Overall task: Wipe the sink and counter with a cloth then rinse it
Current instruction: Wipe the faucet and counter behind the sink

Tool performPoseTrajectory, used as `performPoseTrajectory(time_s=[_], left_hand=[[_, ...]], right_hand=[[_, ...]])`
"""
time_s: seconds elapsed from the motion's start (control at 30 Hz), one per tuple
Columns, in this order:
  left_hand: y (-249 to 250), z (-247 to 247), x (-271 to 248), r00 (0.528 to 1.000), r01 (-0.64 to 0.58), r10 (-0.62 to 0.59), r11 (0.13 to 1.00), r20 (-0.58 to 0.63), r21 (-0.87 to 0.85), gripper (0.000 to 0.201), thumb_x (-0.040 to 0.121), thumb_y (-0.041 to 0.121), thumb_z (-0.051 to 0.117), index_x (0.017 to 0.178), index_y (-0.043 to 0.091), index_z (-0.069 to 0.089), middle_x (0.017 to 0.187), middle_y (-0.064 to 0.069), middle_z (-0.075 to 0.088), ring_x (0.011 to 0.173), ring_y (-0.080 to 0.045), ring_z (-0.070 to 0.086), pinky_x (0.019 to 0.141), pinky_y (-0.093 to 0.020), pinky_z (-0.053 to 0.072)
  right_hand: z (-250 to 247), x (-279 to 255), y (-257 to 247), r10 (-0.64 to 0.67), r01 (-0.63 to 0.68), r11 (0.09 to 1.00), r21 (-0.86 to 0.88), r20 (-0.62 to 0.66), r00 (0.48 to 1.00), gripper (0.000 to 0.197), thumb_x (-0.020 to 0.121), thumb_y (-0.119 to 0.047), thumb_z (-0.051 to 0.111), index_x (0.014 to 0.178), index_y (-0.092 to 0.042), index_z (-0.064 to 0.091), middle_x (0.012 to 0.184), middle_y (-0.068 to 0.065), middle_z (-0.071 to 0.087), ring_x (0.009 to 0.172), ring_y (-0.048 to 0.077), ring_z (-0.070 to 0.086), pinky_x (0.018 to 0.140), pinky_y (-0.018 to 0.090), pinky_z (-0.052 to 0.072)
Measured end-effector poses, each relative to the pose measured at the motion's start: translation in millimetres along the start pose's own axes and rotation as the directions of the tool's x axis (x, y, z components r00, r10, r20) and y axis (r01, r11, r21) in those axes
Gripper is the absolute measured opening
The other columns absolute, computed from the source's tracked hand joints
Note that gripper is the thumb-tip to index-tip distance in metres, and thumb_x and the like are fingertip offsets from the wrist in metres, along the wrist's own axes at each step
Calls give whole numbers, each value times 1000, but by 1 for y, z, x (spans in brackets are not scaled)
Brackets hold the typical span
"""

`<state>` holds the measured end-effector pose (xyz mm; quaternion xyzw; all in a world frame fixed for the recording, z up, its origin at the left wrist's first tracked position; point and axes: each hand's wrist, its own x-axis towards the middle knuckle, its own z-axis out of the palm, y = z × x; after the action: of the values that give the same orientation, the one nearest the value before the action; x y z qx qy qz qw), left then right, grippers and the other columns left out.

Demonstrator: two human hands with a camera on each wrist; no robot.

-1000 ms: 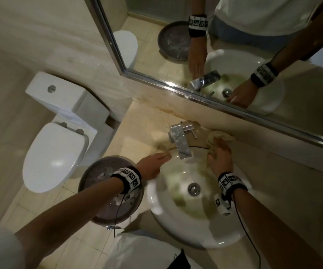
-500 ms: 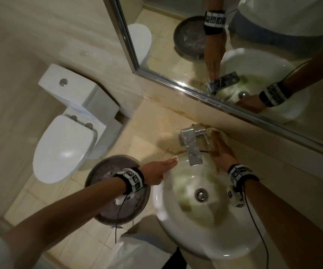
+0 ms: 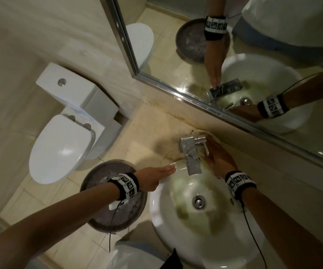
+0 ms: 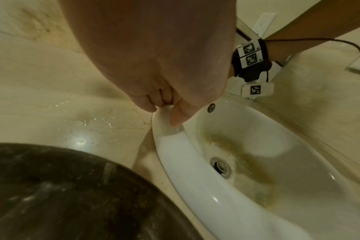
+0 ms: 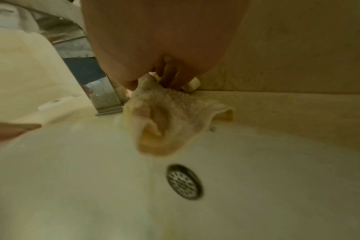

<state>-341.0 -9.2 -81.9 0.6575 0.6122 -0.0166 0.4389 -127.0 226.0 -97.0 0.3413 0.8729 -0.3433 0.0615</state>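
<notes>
The white sink point(image 3: 162, 216) sits in a beige counter point(image 3: 153, 133) with a chrome faucet point(image 3: 190, 154) at its back. My right hand point(image 3: 218, 159) lies flat just right of the faucet and presses a pale yellow cloth point(image 3: 214, 136) onto the counter by the wall. In the right wrist view the fingers point(image 5: 170, 76) bear down on the cloth point(image 5: 166, 120), whose loose end hangs over the rim above the overflow hole point(image 5: 184, 181). My left hand point(image 3: 156, 177) rests with straight fingers on the sink's left rim point(image 4: 170, 146). The bowl is stained yellow around the drain point(image 4: 220, 167).
A dark round bin lid point(image 3: 114, 200) stands low at the left of the sink, under my left wrist. A white toilet point(image 3: 61, 146) is further left. A framed mirror point(image 3: 234, 55) runs along the wall just behind the faucet. Water drops lie on the counter point(image 4: 88, 120).
My right hand has slid the cloth left along the back of the counter, closer to the faucet, and flattened onto it. My left hand has stayed on the sink rim.
</notes>
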Motion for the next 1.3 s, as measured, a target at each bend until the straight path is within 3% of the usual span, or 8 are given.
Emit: performPoseTrajectory(time_s=[0.13, 0.33, 0.5, 0.7, 0.8, 0.97, 1.13, 1.3], left_hand=[[-5, 1, 2, 1000, -26, 26, 999, 16, 18, 97, 79, -6, 49, 158, 31, 8, 164, 20, -4, 127, -19, 52, 76, -21, 41], [-12, 5, 4, 999, -42, 41, 998, 13, 51, 102, 74, -7, 49, 158, 34, 6, 163, 23, -6, 125, -17, 54, 67, -22, 38], [-16, 8, 6, 998, -60, 60, 997, -5, 57, 103, 73, -9, 47, 158, 32, 7, 163, 21, -6, 142, -9, 34, 74, -20, 39], [-18, -5, 12, 1000, -22, 21, 999, 10, 31, 87, 81, -5, 46, 155, 36, 23, 162, 22, 15, 131, -13, 48, 92, -26, 46], [-20, -37, 26, 986, 33, -24, 998, -166, 52, 62, 87, 3, 46, 143, 30, 46, 147, 6, 50, 120, -22, 58, 95, -42, 51], [-3, -106, 71, 905, 22, 99, 960, -414, 278, 45, 92, 2, 52, 135, 16, 55, 146, -9, 49, 119, -29, 59, 89, -43, 57], [5, -139, 122, 941, -115, 211, 934, -263, 339, 44, 104, 41, 34, 142, 27, 49, 148, 0, 48, 133, -23, 46, 111, -38, 37], [-12, -145, 144, 961, -72, 142, 957, -236, 281, 46, 95, 64, 39, 129, 41, 58, 130, 8, 62, 111, -12, 59, 102, -35, 46]], right_hand=[[2, 4, 30, -229, 222, 921, -321, 16, 973, 76, 103, -49, 43, 162, -26, 1, 164, 1, 22, 137, 24, 41, 105, 42, 44], [-2, 15, 18, -297, 307, 931, -198, 79, 952, 73, 104, -48, 40, 161, -28, 0, 168, -4, 9, 153, 17, 19, 121, 38, 29], [-1, 27, 2, -291, 299, 934, -195, 67, 954, 57, 103, -37, 48, 155, -22, 30, 158, 5, 35, 139, 22, 40, 107, 26, 32], [12, 45, 20, -267, 286, 913, -291, 106, 958, 62, 100, -30, 57, 155, -19, 30, 158, 4, 38, 140, 22, 44, 113, 31, 35], [5, 35, 15, -356, 355, 880, -315, 55, 933, 70, 97, -33, 61, 157, -17, 27, 161, 4, 31, 146, 18, 31, 119, 34, 27], [1, 9, 39, -299, 315, 891, -326, 98, 949, 69, 105, -47, 39, 162, -26, 5, 168, -1, 14, 152, 19, 22, 119, 39, 31], [1, -5, 39, -280, 311, 882, -354, 138, 950, 81, 99, -45, 53, 162, -23, 8, 167, 3, 17, 148, 27, 29, 116, 42, 35], [2, 1, 32, -188, 225, 890, -396, 130, 973, 71, 100, -39, 50, 161, -23, 16, 166, 4, 23, 149, 28, 30, 116, 47, 35]])
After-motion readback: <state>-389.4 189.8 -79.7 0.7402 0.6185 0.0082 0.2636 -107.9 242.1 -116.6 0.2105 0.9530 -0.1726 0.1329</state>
